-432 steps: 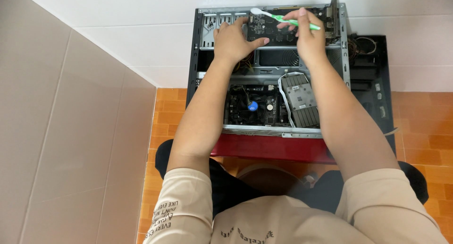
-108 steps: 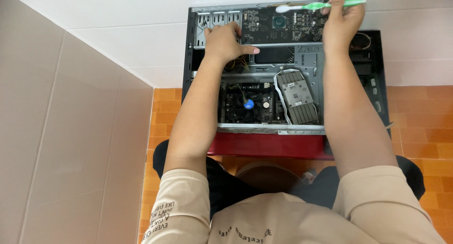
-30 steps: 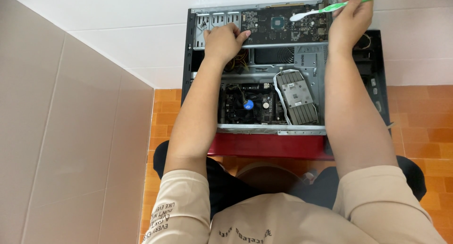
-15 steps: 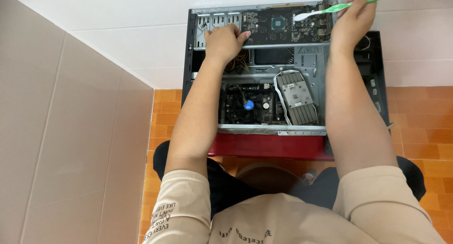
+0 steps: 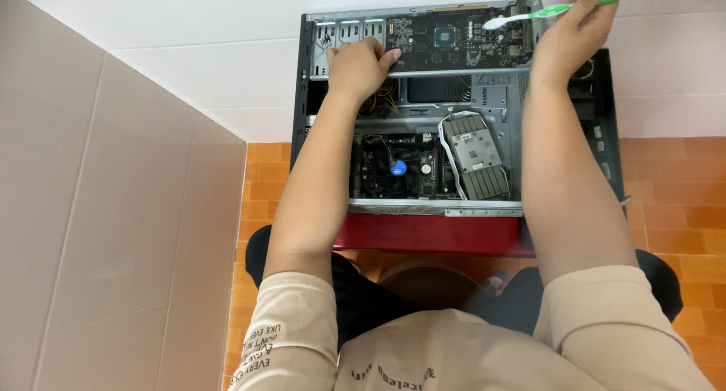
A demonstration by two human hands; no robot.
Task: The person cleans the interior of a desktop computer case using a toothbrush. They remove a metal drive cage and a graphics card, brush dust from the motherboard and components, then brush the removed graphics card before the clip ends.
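The right hand (image 5: 571,35) grips a green toothbrush (image 5: 563,10) by the handle, fingers closed around it, and the white bristle head rests on the dark circuit board (image 5: 454,39) at the far end of the open computer case (image 5: 412,111). The left hand (image 5: 361,64) is closed over the board's left edge and steadies it. The board looks stiff but fragile, so it is best held by the edges. The toothbrush seems light, and the handle is the natural place to hold it.

Beige short sleeves, dark lettering on left sleeve (image 5: 261,346), dark trousers (image 5: 363,300).
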